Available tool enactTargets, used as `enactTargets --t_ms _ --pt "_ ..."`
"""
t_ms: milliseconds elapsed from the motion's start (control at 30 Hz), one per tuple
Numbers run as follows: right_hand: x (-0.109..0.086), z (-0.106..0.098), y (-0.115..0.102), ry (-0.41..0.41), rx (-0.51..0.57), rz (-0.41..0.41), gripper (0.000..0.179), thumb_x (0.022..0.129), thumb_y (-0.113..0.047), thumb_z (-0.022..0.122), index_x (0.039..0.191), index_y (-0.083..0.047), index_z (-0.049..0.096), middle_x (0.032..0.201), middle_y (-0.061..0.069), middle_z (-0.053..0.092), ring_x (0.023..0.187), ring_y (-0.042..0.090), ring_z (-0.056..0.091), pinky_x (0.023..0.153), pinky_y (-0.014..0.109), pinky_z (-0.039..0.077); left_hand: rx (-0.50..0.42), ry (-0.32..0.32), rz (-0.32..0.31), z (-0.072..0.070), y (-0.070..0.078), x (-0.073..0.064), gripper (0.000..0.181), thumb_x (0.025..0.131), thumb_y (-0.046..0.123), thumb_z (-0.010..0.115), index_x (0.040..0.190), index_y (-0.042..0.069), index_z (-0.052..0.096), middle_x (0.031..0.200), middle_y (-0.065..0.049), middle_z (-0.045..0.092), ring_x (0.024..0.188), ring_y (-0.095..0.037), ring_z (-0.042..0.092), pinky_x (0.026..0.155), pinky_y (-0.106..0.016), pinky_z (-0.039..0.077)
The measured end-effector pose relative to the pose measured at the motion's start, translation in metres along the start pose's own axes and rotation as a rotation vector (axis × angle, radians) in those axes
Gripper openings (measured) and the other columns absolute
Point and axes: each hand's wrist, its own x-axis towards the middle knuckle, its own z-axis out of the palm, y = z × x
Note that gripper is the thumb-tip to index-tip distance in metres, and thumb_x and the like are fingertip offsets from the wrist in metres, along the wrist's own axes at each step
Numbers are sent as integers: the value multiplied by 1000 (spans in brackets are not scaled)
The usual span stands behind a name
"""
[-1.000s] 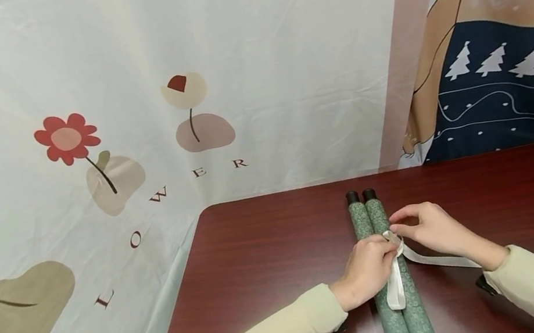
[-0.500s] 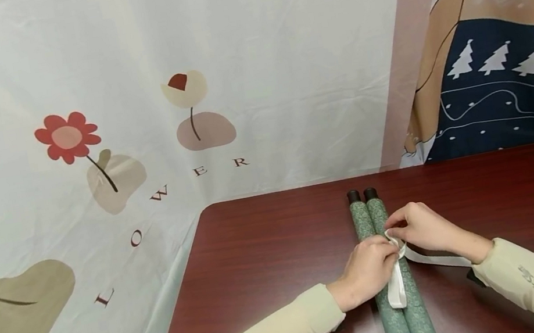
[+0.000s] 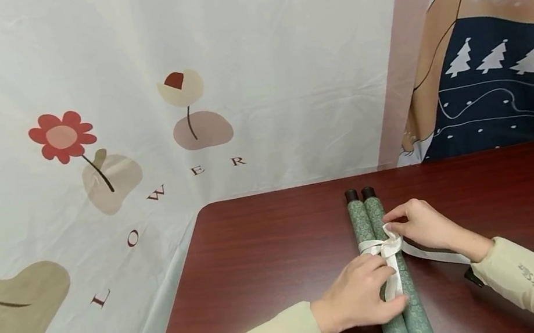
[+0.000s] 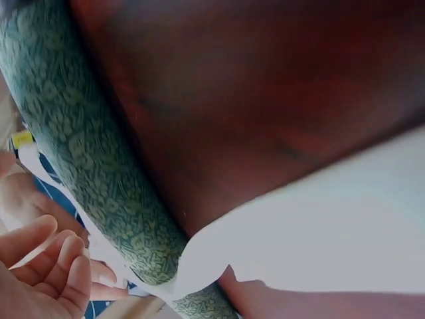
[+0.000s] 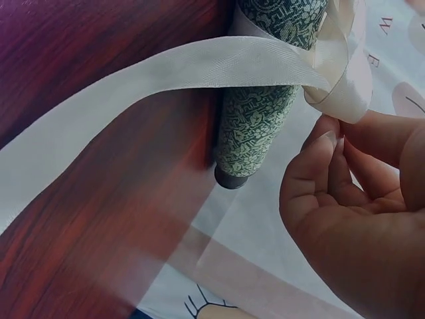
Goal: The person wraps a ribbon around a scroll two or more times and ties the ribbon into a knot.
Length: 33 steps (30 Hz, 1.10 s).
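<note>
A hand scroll (image 3: 410, 295), rolled from both ends into two green patterned rolls with dark end knobs, lies lengthwise on the table. A white ribbon (image 3: 391, 246) goes round both rolls, with a knot and loop on top. My right hand (image 3: 427, 225) pinches the ribbon's loop between thumb and fingertips; the right wrist view shows this ribbon (image 5: 339, 80) at the fingertips. My left hand (image 3: 357, 295) is over the rolls just below the knot, thumb and fingers apart around the hanging loop. In the left wrist view, my left hand (image 4: 46, 272) has loosely bent fingers, nothing gripped.
The dark red table (image 3: 270, 248) extends to both sides of the scroll. One long ribbon tail (image 3: 436, 256) runs right, under my right forearm, to a frayed end. Behind the table hangs a pale printed cloth (image 3: 282, 69) with flowers and letters.
My left hand has let go of the knot and moved down toward me, its fingers spreading. My right hand has moved slightly left and now pinches the ribbon loop, drawing it up.
</note>
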Motion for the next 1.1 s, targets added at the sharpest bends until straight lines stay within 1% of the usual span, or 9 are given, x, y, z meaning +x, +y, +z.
enactTargets --t_ms 67,167,267,367,433,633,767,933,1100 --pt "0 0 0 6 3 3 17 92 0 74 107 5 79 103 14 78 85 17 64 67 26 52 20 -17 10 -2 3 -4 32 82 47 83 88 18 70 92 8 62 87 -6 58 86 -17 48" --pt "0 -1 -1 10 3 6 17 92 0 74 107 5 79 103 14 78 87 17 64 68 25 52 26 -40 16 -3 5 -8 32 80 46 85 86 19 70 92 9 63 87 -5 58 84 -17 48" --pt "0 0 -1 13 7 8 17 92 0 74 108 5 79 103 14 78 86 17 64 67 25 51 26 -52 37 -3 6 -12 26 81 38 85 79 20 66 86 10 60 81 -4 55 79 -14 47" --pt "0 0 -1 24 7 8 16 92 -1 75 107 4 80 102 13 78 89 17 66 69 25 52 12 -60 58 -2 6 -14 17 85 25 82 75 20 68 82 10 59 78 -4 55 79 -12 47" --pt "-1 -1 -1 37 10 14 15 92 -1 75 105 2 80 101 11 78 91 18 66 71 26 52 0 -71 54 -3 7 -15 11 88 18 79 79 19 73 82 10 61 79 -4 57 82 -12 48" --pt "-3 -5 3 90 6 45 10 93 -3 75 100 -3 82 100 8 78 96 21 68 74 29 54 -96 -86 -29 -10 5 -23 9 94 8 76 98 14 81 91 6 71 87 -5 65 87 -9 48" --pt "-5 -8 8 125 17 66 7 93 -4 76 98 -4 81 98 7 77 85 17 65 70 27 52 -177 -43 -75 -14 2 -29 10 92 2 77 97 9 81 91 3 73 87 -7 67 86 -8 49" --pt "-5 -13 11 166 54 97 6 94 -1 75 97 -1 80 86 6 75 73 13 61 63 26 50 -215 -9 -117 -16 -4 -38 10 91 -1 77 95 7 81 90 2 75 86 -8 68 87 -9 49" --pt "-6 -21 12 192 89 134 8 95 0 73 100 3 78 82 10 72 72 17 60 61 26 51 -268 8 -180 -19 -11 -45 13 88 -4 79 96 6 81 90 1 77 86 -10 69 87 -9 50"
